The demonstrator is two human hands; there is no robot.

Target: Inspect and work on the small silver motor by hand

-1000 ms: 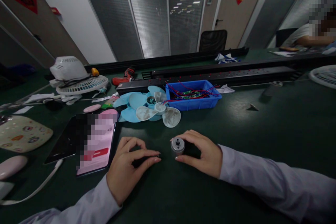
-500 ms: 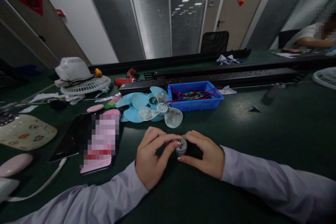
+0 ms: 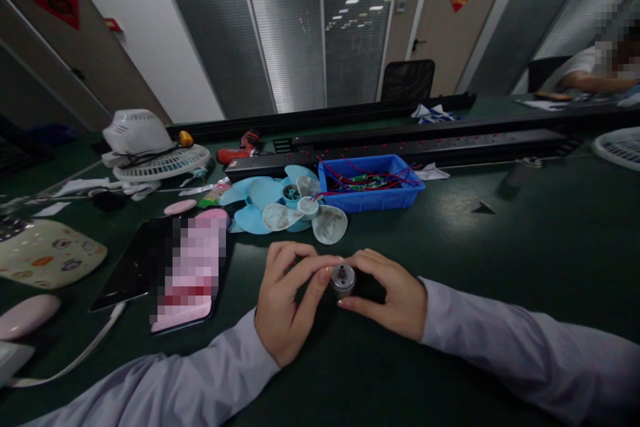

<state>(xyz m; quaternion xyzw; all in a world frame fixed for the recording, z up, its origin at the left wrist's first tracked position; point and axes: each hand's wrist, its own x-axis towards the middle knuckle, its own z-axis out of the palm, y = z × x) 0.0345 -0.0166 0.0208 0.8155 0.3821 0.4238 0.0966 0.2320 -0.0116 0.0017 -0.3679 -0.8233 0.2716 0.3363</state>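
A small silver cylindrical motor stands upright on the dark green table, its short shaft pointing up. My right hand grips it from the right, with the index finger behind and the thumb at the front. From the left, my left hand closes on its upper rim with thumb and index fingertips; the other fingers are curled. The round top face and shaft show between the fingertips. Just beyond the hands lie light blue fan blades and a greyish fan blade.
Behind the blades sits a blue bin of wired circuit boards. A phone, a tablet and a white fan lie left. Farther back are a red drill and a long black power strip. Another person sits far right.
My left thumb has drawn back from the motor's top to its left edge, uncovering the shaft. The right hand keeps its grip, and the motor stays in place.
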